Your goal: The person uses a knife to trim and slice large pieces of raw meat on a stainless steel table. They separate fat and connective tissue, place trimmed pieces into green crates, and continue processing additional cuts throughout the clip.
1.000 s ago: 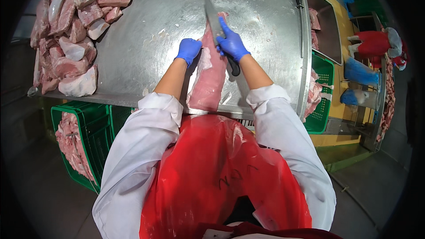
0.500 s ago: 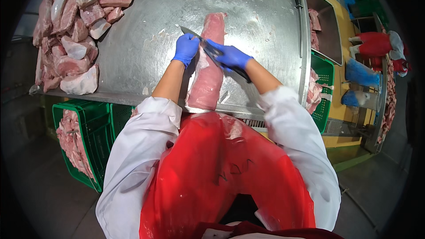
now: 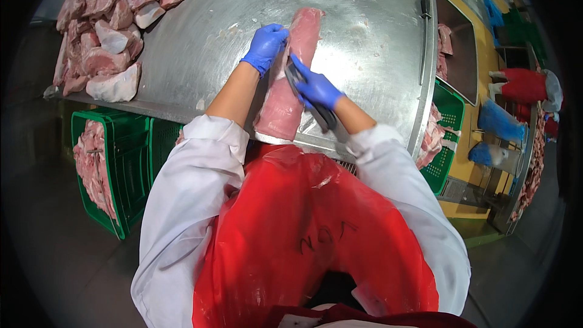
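A long pink pork loin (image 3: pixel 281 111) lies lengthwise before me on the steel table, its near end at the front edge. My left hand (image 3: pixel 267 44), in a blue glove, is closed at the loin's upper left side; its fingertips meet the meat's edge, and what they pinch is too small to make out. In my blue-gloved right hand (image 3: pixel 319 89) is a knife (image 3: pixel 293 75) with a dark handle. The blade lies along the middle of the loin, partly hidden by the hand and blurred.
Cut meat pieces (image 3: pixel 109 42) are heaped at the table's left. Below them stands a green crate (image 3: pixel 115 170) of trimmings. On the right are a long dark-handled tool (image 3: pixel 424 30) along the table edge, a steel tub (image 3: pixel 458 48), another green crate (image 3: pixel 448 106) and a person in red (image 3: pixel 523 85).
My right hand has drawn the knife nearer to me along the loin. My left hand now sits slightly farther up and right. The whole view has shifted a little.
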`<state>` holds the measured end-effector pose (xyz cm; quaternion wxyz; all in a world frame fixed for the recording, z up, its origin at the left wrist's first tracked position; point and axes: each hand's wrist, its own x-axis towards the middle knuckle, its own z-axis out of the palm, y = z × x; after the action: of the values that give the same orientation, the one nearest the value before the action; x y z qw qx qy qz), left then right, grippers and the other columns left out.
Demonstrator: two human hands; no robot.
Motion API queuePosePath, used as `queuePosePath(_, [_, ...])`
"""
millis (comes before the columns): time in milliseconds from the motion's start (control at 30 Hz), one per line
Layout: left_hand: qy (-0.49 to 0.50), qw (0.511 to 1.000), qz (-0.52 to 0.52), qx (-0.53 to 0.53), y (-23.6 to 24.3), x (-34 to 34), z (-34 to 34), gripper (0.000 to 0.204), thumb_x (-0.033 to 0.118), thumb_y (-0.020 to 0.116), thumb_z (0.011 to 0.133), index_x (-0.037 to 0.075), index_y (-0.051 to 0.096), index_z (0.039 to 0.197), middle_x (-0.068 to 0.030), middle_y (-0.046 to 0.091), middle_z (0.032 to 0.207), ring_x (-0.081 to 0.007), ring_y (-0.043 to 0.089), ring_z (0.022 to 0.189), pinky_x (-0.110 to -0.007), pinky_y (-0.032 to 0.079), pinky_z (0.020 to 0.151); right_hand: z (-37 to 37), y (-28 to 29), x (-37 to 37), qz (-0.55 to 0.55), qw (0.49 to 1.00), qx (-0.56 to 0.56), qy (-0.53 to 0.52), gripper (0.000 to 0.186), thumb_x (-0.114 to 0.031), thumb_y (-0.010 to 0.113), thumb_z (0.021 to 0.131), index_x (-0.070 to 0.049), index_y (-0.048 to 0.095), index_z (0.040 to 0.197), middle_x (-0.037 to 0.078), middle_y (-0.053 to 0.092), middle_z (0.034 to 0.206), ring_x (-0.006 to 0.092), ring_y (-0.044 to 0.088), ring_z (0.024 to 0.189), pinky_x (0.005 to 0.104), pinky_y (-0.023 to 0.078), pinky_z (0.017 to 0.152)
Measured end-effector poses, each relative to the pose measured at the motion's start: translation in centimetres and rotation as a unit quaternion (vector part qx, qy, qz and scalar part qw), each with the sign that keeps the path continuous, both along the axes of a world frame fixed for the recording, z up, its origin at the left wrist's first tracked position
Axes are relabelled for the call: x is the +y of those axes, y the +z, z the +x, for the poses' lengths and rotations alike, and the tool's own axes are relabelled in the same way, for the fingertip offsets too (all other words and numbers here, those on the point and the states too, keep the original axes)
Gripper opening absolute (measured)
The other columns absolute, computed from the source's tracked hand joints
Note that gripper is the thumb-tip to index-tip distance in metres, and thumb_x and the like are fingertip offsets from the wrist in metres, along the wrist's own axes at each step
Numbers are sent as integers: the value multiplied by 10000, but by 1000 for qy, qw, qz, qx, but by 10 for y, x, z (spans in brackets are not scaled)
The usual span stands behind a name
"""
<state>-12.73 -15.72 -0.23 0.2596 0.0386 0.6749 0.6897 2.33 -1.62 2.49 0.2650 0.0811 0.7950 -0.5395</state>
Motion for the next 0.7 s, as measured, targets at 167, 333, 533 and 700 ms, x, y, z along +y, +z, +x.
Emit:
queuePosePath(167, [38,979,180,-88,13,-20,14,44,96,632,924,53,634,934,13,562,756,-64,481,612,-210,395,552,91,-13,22,-102,995,-3,18,789,-43,532,918,-244,167,1588,103,681,765,156,660,596,314,568,628])
queuePosePath(333, [-42,970,227,-75,58,4,46,62,95,627,938,40,604,925,18,518,739,-56,442,604,-204,365,541,-28,-30,-24,-108,991,-14,-82,324,-104,507,933,-79,469,1254,103,635,668,198,620,518,334,506,487])
queuePosePath(533, [23,925,366,-97,86,-39,41,51,72,603,950,70,578,906,38,454,746,-61,403,611,-203,336,545,98,1,-18,-31,998,27,49,749,-115,499,914,-231,174,1578,149,677,746,218,665,587,349,560,661])
queuePosePath(700, [-51,908,408,-74,134,-44,51,24,70,580,958,59,579,936,26,484,748,-68,425,632,-225,356,572,22,11,-60,53,998,28,-5,769,-131,506,917,-200,136,1588,154,686,758,239,682,646,356,549,657])
